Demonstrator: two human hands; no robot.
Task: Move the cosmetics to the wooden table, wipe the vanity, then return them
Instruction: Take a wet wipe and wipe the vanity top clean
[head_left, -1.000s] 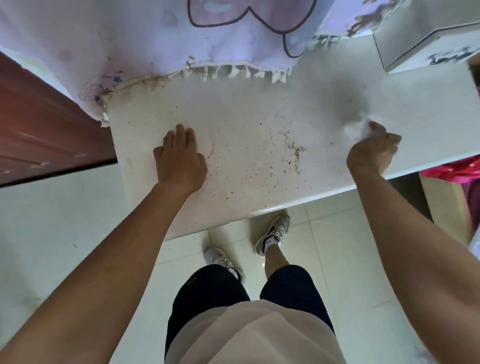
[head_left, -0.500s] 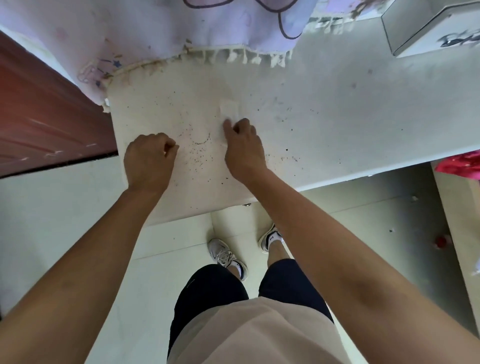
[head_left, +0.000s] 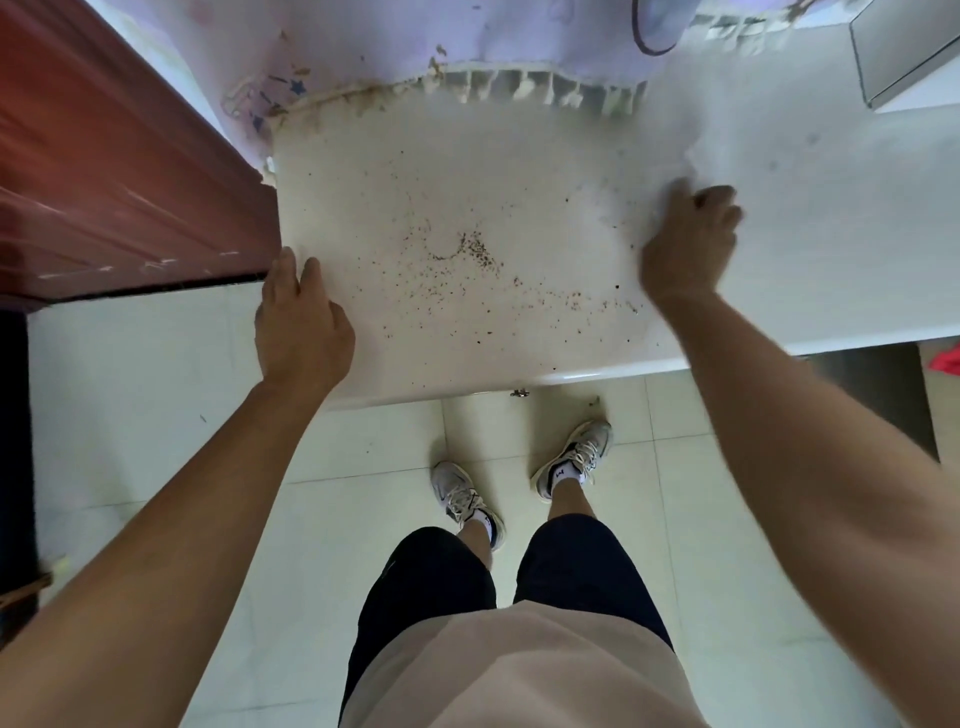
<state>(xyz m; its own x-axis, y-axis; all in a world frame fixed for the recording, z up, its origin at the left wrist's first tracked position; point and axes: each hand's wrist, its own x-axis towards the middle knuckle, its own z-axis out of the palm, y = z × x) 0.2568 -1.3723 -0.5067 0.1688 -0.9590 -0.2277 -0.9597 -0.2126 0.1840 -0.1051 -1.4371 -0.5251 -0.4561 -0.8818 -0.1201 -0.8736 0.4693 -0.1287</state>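
Note:
The white vanity top (head_left: 415, 171) fills the middle of the view, speckled with brown crumbs (head_left: 475, 249) near its centre. My left hand (head_left: 298, 322) lies flat on the vanity's front left corner, fingers straight. My right hand (head_left: 688, 236) is curled over a white tissue (head_left: 675, 184) and presses it on the vanity to the right of the crumbs; it is motion-blurred. No cosmetics are in view.
A lilac fringed cloth (head_left: 415, 47) hangs over the vanity's back edge. A reddish-brown wooden panel (head_left: 114, 171) stands at the left. A grey-white box (head_left: 904, 47) sits at the back right. Pale floor tiles (head_left: 363, 509) and my feet lie below; something red (head_left: 948, 358) is at the right edge.
My right hand has swept the tissue from the vanity's centre back to the right. My left hand has opened flat and slid to the front left corner.

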